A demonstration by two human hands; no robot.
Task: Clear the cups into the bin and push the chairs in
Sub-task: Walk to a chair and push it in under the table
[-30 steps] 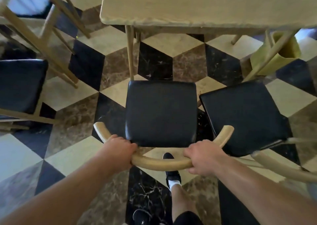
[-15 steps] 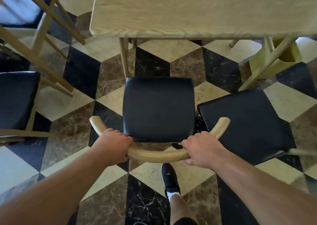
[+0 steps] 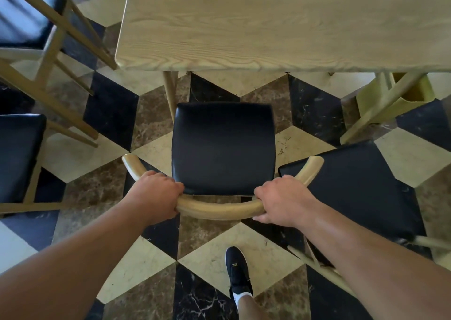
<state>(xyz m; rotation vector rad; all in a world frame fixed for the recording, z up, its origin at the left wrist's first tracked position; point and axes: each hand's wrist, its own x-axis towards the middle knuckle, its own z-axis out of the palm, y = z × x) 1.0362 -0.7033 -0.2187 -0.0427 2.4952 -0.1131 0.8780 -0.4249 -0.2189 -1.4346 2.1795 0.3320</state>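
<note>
Both hands, left hand [image 3: 156, 194] and right hand [image 3: 283, 200], grasping chair [image 3: 223, 148] backrest; seat front short of tabletop [image 3: 268, 26] edge, floor gap between.

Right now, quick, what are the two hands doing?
Left hand: closed around the chair's curved backrest.
Right hand: closed around the same backrest, on its other side.

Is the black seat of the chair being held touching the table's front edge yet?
Apart. The head view shows a strip of marble floor between the front of the black seat and the table's front edge. Both hands grip the curved backrest.
</note>
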